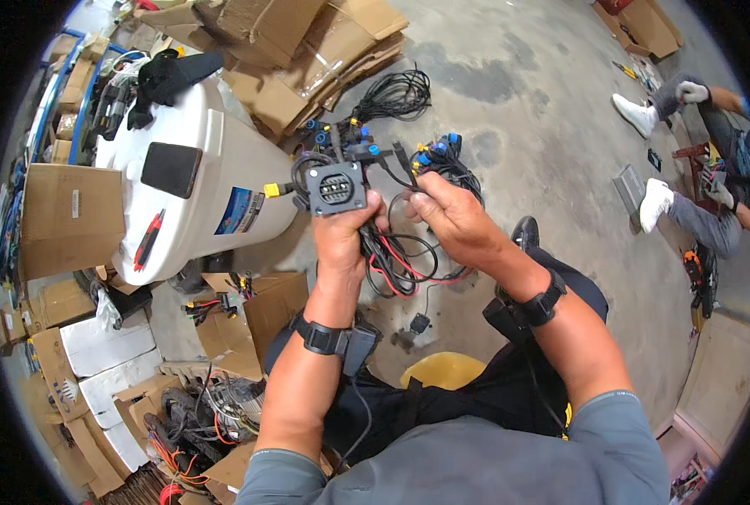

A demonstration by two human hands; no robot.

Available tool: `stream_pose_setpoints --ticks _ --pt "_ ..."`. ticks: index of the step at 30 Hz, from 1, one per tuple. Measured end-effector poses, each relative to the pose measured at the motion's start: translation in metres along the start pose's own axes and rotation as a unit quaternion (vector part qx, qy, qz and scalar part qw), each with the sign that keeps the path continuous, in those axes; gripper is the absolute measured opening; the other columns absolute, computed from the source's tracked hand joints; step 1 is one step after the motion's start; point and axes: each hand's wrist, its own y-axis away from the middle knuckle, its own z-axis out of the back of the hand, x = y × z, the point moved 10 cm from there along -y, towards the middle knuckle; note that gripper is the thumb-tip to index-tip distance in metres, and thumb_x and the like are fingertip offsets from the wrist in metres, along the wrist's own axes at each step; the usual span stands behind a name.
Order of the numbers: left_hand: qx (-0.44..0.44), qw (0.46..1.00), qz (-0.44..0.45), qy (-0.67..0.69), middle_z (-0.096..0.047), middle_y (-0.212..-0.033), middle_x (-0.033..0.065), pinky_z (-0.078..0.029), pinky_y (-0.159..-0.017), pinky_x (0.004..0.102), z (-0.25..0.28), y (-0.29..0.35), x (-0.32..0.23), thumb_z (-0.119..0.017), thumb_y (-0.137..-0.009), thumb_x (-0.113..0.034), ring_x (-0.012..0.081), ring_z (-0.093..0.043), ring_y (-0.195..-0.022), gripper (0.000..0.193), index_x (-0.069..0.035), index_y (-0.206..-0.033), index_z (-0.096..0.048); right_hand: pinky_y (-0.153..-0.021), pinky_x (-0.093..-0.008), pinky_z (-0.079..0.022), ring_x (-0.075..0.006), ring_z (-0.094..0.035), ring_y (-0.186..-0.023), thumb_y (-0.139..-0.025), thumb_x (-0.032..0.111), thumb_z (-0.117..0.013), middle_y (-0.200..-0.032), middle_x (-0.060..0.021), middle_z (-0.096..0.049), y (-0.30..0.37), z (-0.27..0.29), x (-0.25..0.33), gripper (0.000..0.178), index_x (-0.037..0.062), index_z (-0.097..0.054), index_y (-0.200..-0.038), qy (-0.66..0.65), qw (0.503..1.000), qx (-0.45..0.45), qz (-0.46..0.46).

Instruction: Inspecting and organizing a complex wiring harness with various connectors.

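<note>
My left hand (340, 241) is closed around a wiring harness with a square black flanged socket (336, 188) at its end, its round face turned up toward me. A yellow plug (271, 190) sticks out on a short lead to the left of the socket. My right hand (454, 214) pinches a thin black cable (403, 172) that ends in a slim dark connector, just right of the socket. Black and red wires (400, 268) hang in loops below both hands. What the curled fingers hide underneath cannot be seen.
On the left stands a white tub (257, 172) with a dark tablet (171, 169) and a red-black tool (148, 241) on its lid. Cable bundles (396, 94) lie on the floor ahead, by flattened cardboard (341, 59). A gloved person (733, 139) sits at far right.
</note>
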Motion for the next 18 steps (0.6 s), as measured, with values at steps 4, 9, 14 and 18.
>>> stream_pose_setpoints --ticks 4,9,14,18 --pt "-0.014 1.000 -0.011 0.003 -0.063 -0.073 0.0049 -0.050 -0.051 0.0248 -0.001 0.004 0.004 -0.069 -0.080 0.001 0.0132 -0.060 -0.057 0.013 -0.002 -0.090 -0.062 -0.066 -0.0394 -0.044 -0.0346 -0.055 -0.069 -0.097 0.018 -0.048 -0.073 -0.0181 -0.051 0.000 0.000 0.001 0.017 0.0015 -0.048 -0.092 0.024 1.000 -0.003 0.005" --pt "0.012 1.000 -0.006 0.000 -0.060 -0.075 0.0066 -0.048 -0.053 0.0286 -0.003 0.003 0.006 -0.069 -0.081 -0.001 0.0163 -0.057 -0.060 0.016 0.000 -0.094 -0.059 -0.064 -0.0419 -0.042 -0.0395 -0.052 -0.070 -0.097 0.021 -0.048 -0.074 -0.0211 -0.051 0.001 0.002 0.002 0.021 0.0013 -0.047 -0.090 0.044 0.998 0.020 -0.029" --pt "0.030 0.999 -0.008 0.013 -0.058 -0.077 0.0091 -0.045 -0.057 0.0325 -0.001 0.003 0.004 -0.066 -0.083 -0.005 0.0195 -0.054 -0.063 0.018 0.001 -0.097 -0.057 -0.061 -0.0428 -0.041 -0.0420 -0.051 -0.066 -0.098 0.026 -0.048 -0.069 -0.0223 -0.050 -0.002 -0.001 0.004 0.028 0.0006 -0.046 -0.088 0.038 0.999 0.016 -0.012" --pt "0.036 0.999 0.003 0.008 -0.059 -0.078 0.0091 -0.046 -0.057 0.0331 -0.005 0.003 0.009 -0.066 -0.084 -0.005 0.0190 -0.055 -0.064 0.020 0.001 -0.101 -0.057 -0.060 -0.0419 -0.041 -0.0416 -0.049 -0.065 -0.099 0.029 -0.047 -0.069 -0.0227 -0.050 0.001 0.003 0.006 0.032 -0.0001 -0.046 -0.085 0.041 0.998 0.020 -0.032"
